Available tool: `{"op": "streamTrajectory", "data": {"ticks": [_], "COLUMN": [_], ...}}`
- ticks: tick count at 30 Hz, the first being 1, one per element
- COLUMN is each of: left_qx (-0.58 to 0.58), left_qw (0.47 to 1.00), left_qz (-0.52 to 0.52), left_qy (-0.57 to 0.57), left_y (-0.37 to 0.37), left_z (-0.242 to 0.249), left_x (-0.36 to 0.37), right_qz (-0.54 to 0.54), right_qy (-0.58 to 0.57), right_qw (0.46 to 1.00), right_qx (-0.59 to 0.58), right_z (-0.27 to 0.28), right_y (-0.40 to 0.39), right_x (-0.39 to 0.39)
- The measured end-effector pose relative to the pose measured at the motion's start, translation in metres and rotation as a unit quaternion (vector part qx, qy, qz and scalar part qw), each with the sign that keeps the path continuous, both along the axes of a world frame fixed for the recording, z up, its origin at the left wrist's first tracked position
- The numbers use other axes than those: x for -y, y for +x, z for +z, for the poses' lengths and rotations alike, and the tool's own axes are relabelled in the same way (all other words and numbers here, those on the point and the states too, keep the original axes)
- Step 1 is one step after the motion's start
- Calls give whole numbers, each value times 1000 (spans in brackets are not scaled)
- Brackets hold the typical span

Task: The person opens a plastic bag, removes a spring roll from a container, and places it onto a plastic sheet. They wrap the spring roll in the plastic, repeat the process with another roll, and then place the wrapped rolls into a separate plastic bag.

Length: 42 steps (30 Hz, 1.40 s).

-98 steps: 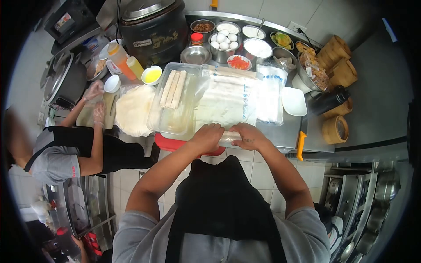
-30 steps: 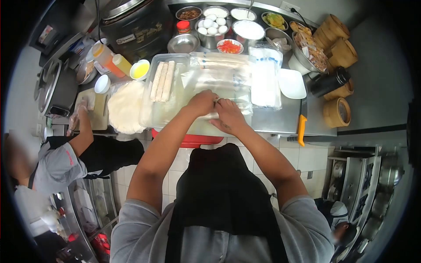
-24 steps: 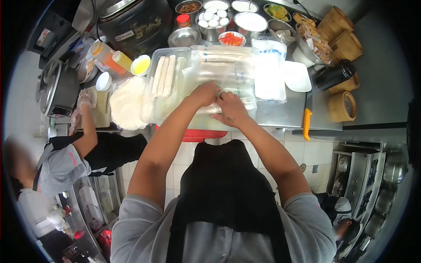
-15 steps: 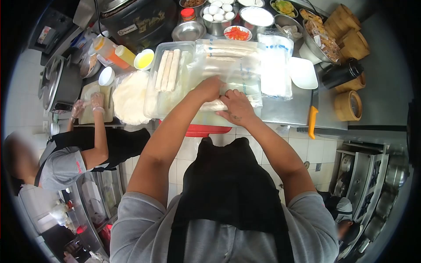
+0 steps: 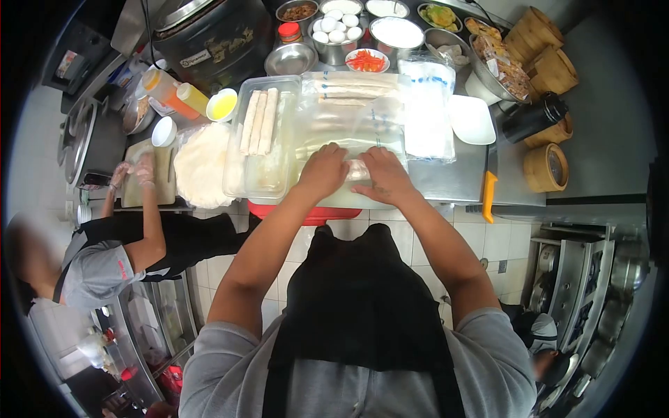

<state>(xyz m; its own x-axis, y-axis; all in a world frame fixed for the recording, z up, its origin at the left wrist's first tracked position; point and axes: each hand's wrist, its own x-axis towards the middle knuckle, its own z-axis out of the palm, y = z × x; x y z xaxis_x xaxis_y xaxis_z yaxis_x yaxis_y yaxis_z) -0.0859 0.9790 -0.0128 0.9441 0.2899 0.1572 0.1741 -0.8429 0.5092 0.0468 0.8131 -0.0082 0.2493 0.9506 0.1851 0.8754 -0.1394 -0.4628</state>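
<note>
My left hand (image 5: 325,171) and my right hand (image 5: 383,177) are side by side at the near edge of the counter, fingers curled over a pale roll (image 5: 357,170) in clear plastic. Only the roll's middle shows between them; both ends are covered. Just beyond my fingers lies a clear plastic bag (image 5: 352,124) with several pale rolls at its far side. To the left stands a clear plastic container (image 5: 284,171) with 3 long pale rolls (image 5: 259,122) inside.
Stacked plastic bags (image 5: 428,111), a white square dish (image 5: 472,120) and an orange-handled knife (image 5: 489,197) are at right. Flat dough sheets (image 5: 202,167) lie left, near a gloved co-worker (image 5: 118,254). Behind are a bowl of eggs (image 5: 336,29) and red pepper strips (image 5: 366,61).
My left hand has come down and left, level with my right. The plastic now covers the roll between them. The view has shifted slightly.
</note>
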Motion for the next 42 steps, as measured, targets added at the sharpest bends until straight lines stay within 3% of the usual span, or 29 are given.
{"op": "streamTrajectory", "data": {"ticks": [8,13,20,23,26,28,34,42], "left_qx": [-62,5,-20,62,75,-1,-74,-54], "left_qw": [998,999,997,996,997,995,990,993], "left_qz": [-6,-20,52,40,11,2,-13,-21], "left_qy": [23,41,56,54,-16,-96,-119,-103], "left_y": [-23,-28,-13,1,17,28,42,40], "left_z": [7,9,6,-3,-9,-17,-34,-27], "left_x": [13,18,10,-2,-14,-24,-44,-42], "right_qz": [0,6,18,32,44,56,108,104], "right_qy": [-13,-43,-32,-39,-87,-99,-97,-104], "right_qw": [1000,998,998,997,992,990,987,989], "right_qx": [25,38,47,64,74,79,62,32], "right_z": [1,4,11,10,10,9,9,13], "right_y": [17,14,3,-11,-13,-10,0,-6], "right_x": [12,14,7,-3,-11,-15,-19,-14]}}
